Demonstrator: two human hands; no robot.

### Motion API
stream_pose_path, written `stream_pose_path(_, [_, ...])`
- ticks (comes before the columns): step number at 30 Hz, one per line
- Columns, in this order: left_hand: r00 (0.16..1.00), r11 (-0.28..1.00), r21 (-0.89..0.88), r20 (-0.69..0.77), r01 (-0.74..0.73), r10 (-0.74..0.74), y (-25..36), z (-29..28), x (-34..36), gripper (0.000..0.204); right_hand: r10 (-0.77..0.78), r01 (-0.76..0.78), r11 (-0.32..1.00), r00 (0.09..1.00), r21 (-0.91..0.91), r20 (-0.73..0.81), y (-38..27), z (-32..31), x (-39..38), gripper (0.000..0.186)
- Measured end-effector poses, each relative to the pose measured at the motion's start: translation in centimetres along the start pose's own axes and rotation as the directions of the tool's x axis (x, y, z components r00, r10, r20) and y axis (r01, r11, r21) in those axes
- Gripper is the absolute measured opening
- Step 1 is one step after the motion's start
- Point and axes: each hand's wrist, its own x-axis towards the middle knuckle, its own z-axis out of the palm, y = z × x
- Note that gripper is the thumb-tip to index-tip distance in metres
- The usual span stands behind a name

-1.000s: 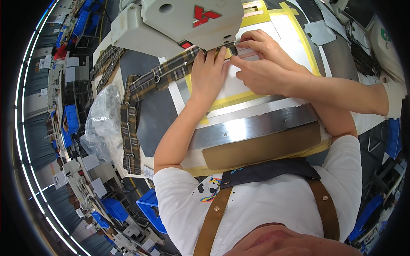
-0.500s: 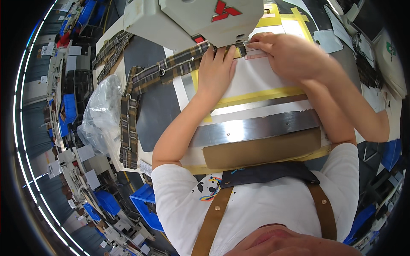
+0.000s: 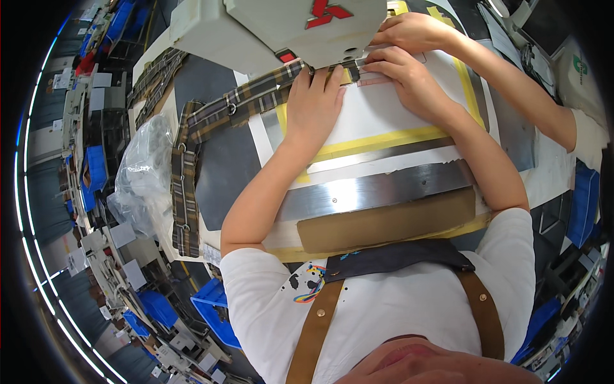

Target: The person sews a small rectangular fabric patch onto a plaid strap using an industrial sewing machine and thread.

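Note:
My left hand [image 3: 313, 105] lies with its fingers stretched out over a brown plaid strap [image 3: 246, 96] that has a zipper and metal rings. Its fingertips press on the strap beside the lower edge of a pale sewing machine head [image 3: 300, 25]. My right hand [image 3: 412, 80] rests on the white work surface [image 3: 368, 115], its fingers extended leftward to the strap's end under the head. The needle area is hidden. Just beyond my right hand, another person's hand [image 3: 416, 32] reaches in from the right; its fingertips are partly behind the machine head.
The strap hangs down at the left beside a clear plastic bag [image 3: 144, 166]. More plaid straps [image 3: 157, 80] lie farther left. A metal plate [image 3: 377, 191] and a brown padded strip [image 3: 387, 221] run along the near edge. Blue bins [image 3: 217, 307] stand below left.
The other person's hand and arm have shifted away from over my right hand, farther up and right. My hands stay at the strap; the view has shifted slightly.

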Motion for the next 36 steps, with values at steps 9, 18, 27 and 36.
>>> stream_pose_path(9, [0.999,0.999,0.041,0.049,-0.027,0.025,-0.2,0.2,0.3,0.043,-0.107,0.103,0.987,0.994,-0.125,-0.03,0.8,0.2,0.2,0.035])
stream_pose_path(18, [0.996,0.999,0.046,0.086,-0.012,0.008,-0.3,0.1,0.4,0.04,-0.156,0.138,0.977,0.983,-0.165,-0.1,1.5,0.8,0.2,0.035])
stream_pose_path(27, [0.996,0.999,0.049,0.088,0.012,-0.016,0.2,0.1,0.1,0.04,-0.119,0.108,0.979,0.991,-0.174,-0.056,1.1,0.7,-0.1,0.034])
stream_pose_path(36, [0.999,1.0,0.021,0.05,0.007,-0.008,0.0,0.1,0.3,0.042,-0.133,0.119,0.966,0.99,-0.232,-0.044,0.6,0.7,0.2,0.034])
